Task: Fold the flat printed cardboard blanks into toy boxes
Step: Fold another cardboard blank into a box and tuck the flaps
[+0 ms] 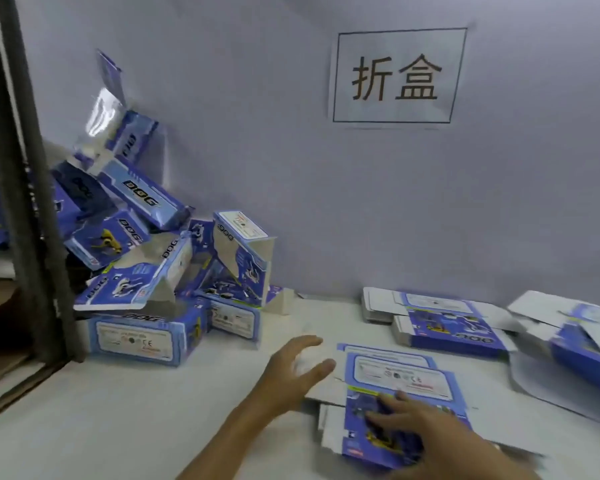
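The flat blank [395, 386] lies near the desk's front edge, its long axis running away from the person. The right hand [420, 431] rests spread on its near end, grasping nothing. The left hand [291, 372], open and empty, hovers just beside its left edge, well placed to lift that side.

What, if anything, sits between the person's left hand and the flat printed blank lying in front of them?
Nothing visible. The left hand hovers open beside the flat blank, with only bare white table between them. The right hand already rests on the blank. The pile of folded boxes stands off to the left.
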